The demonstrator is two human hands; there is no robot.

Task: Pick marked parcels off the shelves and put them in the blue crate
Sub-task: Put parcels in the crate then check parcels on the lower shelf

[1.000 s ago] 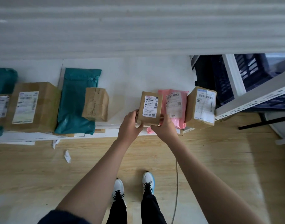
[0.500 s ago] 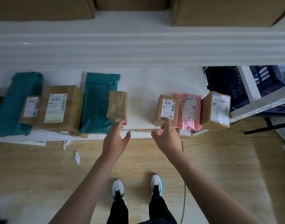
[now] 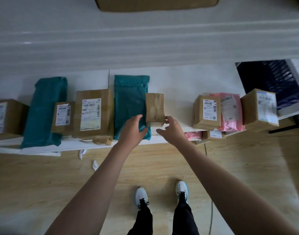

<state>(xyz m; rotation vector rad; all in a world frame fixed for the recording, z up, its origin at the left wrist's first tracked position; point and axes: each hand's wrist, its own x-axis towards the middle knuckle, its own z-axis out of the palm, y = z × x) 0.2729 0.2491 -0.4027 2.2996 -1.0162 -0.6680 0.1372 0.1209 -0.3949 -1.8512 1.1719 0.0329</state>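
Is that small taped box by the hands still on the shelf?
Yes. The box sits on the shelf, partly overlapping the teal mailer.

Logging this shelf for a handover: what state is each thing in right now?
Left hand: open, beside small taped box.
Right hand: open, fingertips at the box's near right corner.
Small taped box: on shelf, not lifted.
Teal mailer: lying flat.
Labelled box: on shelf, label up.

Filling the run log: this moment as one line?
left hand: open, reaching | right hand: open, fingertips at small taped brown cardboard parcel | parcel: on white shelf
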